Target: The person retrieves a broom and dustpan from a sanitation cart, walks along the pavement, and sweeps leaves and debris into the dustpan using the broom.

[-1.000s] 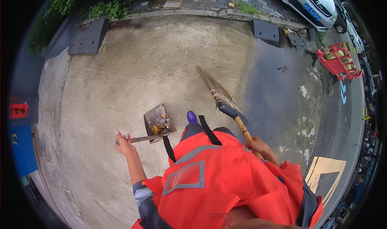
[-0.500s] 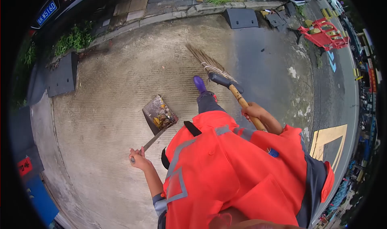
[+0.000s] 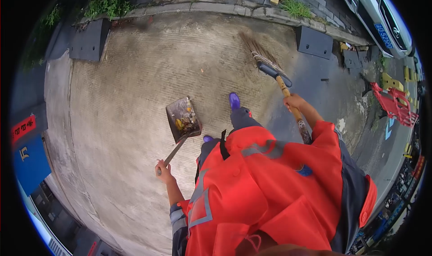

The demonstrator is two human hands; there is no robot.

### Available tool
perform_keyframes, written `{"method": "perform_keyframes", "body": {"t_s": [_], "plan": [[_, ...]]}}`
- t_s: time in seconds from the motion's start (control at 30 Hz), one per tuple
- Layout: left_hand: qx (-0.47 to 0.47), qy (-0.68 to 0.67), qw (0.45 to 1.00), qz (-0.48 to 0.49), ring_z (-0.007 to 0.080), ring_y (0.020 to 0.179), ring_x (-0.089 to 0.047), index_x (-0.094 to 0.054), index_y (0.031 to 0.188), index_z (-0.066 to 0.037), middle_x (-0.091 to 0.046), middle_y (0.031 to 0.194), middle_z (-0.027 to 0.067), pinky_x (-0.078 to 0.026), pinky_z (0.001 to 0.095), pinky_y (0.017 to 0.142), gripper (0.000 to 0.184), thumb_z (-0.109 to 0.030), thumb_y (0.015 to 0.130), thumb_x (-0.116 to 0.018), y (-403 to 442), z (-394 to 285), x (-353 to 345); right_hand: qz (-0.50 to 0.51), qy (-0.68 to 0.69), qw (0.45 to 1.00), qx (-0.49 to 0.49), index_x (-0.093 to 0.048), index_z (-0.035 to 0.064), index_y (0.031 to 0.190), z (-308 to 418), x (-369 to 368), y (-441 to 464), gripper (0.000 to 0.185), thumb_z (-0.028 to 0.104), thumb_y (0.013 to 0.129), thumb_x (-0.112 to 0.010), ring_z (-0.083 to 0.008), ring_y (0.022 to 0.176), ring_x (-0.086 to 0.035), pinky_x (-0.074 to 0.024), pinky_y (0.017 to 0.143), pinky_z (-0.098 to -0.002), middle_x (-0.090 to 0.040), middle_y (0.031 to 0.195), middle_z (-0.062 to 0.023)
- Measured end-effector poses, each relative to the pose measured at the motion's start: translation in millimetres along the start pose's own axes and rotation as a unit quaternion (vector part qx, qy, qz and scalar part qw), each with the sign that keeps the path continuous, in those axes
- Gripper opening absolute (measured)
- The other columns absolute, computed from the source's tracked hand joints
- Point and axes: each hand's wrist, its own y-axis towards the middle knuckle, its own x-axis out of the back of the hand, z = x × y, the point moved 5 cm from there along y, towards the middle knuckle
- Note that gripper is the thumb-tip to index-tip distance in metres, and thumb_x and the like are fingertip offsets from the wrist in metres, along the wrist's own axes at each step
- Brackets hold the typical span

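My left hand (image 3: 163,171) is closed round the end of the handle of a dustpan (image 3: 173,125). Yellow leaves and other litter (image 3: 185,122) lie inside the pan, which is at or just above the concrete to the left of my feet. In my right hand (image 3: 294,102) is the wooden handle of a broom (image 3: 283,85), with the fingers wrapped round it. The broom's twig bristles (image 3: 258,49) point up and left across the pavement, ahead of my purple boot (image 3: 234,100). The lower part of the broom handle passes behind my orange jacket.
Dark kerb ramps (image 3: 314,42) sit against the stone kerb (image 3: 216,8) ahead, at left and right. A white car (image 3: 382,26) stands at the upper right, beyond the kerb. Toppled red barriers (image 3: 393,104) are by the road on the right. A blue panel (image 3: 30,166) is at far left.
The view has turned, so the surroundings shift to the right. The broom has moved right and forward in my right hand. A second purple boot now shows beside the dustpan.
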Motion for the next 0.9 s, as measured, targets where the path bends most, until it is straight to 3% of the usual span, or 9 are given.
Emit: {"method": "perform_keyframes", "body": {"t_s": [0.17,0.4,0.47,0.5,0.53,0.6,0.7,0.8,0.9], "plan": [[0.041,-0.005,0.999,-0.031,0.0189,0.101,-0.047,-0.047,0.098,-0.004,-0.051,0.109,0.0093,-0.047,0.0388,0.076,0.037,-0.037,0.081,-0.056,-9,20,10,0.005,-0.14,0.99,0.0,-0.048,0.002,0.063,6,-9,7,0.01,0.009,0.064,-0.056,-0.0145,0.037,-0.043,-0.0373,0.035,-0.0277,-0.045,0.05,-0.004],[0.014,-0.037,0.997,-0.072,0.0147,0.082,-0.047,-0.05,0.075,-0.012,-0.054,0.085,0.0005,-0.043,0.0362,0.062,0.024,-0.034,0.079,-0.058,-4,26,-8,0.078,0.001,0.997,0.021,-0.05,0.0023,0.067,37,9,-38,0.01,0.008,0.064,-0.058,-0.0117,0.039,-0.045,-0.0376,0.036,-0.0259,-0.047,0.049,-0.0025],[0.015,-0.042,0.996,-0.075,0.0144,0.079,-0.046,-0.049,0.074,-0.013,-0.053,0.083,-0.0004,-0.042,0.0368,0.06,0.022,-0.032,0.079,-0.059,4,38,-8,0.062,-0.017,0.997,0.045,-0.051,0.0018,0.068,54,22,-13,0.011,0.009,0.063,-0.058,-0.0134,0.039,-0.046,-0.0386,0.037,-0.0274,-0.049,0.05,-0.0039],[0.025,-0.045,0.997,-0.063,0.0195,0.083,-0.047,-0.049,0.087,-0.007,-0.051,0.088,0.0058,-0.047,0.0368,0.059,0.027,-0.03,0.078,-0.06,8,43,-9,0.056,-0.017,0.997,0.058,-0.051,0.0018,0.068,70,32,-1,0.011,0.009,0.063,-0.058,-0.0134,0.039,-0.046,-0.0386,0.037,-0.0274,-0.049,0.05,-0.0039],[0.036,-0.043,0.997,-0.055,0.0247,0.086,-0.047,-0.05,0.099,-0.002,-0.049,0.094,0.012,-0.052,0.0368,0.059,0.037,-0.028,0.077,-0.062,9,44,-8,0.027,-0.04,0.996,0.074,-0.051,0.0018,0.067,83,40,9,0.011,0.009,0.062,-0.058,-0.0141,0.04,-0.047,-0.0394,0.038,-0.0282,-0.049,0.05,-0.0048],[0.041,-0.021,0.998,-0.043,0.0235,0.089,-0.047,-0.051,0.099,-0.003,-0.049,0.096,0.0118,-0.051,0.0352,0.061,0.033,-0.028,0.079,-0.059,-3,31,-10,-0.02,-0.09,0.991,0.093,-0.053,0.0011,0.065,95,53,52,0.012,0.01,0.061,-0.059,-0.0159,0.042,-0.051,-0.0415,0.04,-0.0297,-0.052,0.052,-0.007],[0.033,-0.037,0.997,-0.067,0.0187,0.083,-0.048,-0.05,0.083,-0.008,-0.051,0.088,0.0053,-0.047,0.0351,0.058,0.025,-0.03,0.078,-0.06,1,31,-11,-0.098,-0.228,0.964,0.1,-0.058,-0.002,0.064,139,70,72,0.018,0.015,0.058,-0.06,-0.0202,0.049,-0.057,-0.0455,0.046,-0.0312,-0.058,0.057,-0.0119],[0.041,-0.042,0.993,-0.103,0.0174,0.084,-0.049,-0.049,0.079,-0.01,-0.054,0.09,0.0038,-0.045,0.0365,0.059,0.023,-0.03,0.079,-0.059,-2,24,-9,-0.16,-0.402,0.897,0.096,-0.06,-0.006,0.082,137,71,107,0.033,0.016,0.058,-0.055,-0.0306,0.082,-0.06,-0.0489,0.066,-0.0357,-0.06,0.083,-0.0231],[0.037,-0.066,0.995,-0.072,0.0191,0.096,-0.048,-0.05,0.085,-0.006,-0.053,0.103,0.008,-0.047,0.0372,0.068,0.025,-0.03,0.08,-0.059,-4,19,-9,-0.113,-0.394,0.909,0.071,-0.059,-0.0067,0.08,122,68,57,0.027,0.012,0.063,-0.052,-0.0295,0.064,-0.062,-0.0492,0.054,-0.0363,-0.06,0.072,-0.0231]]}}
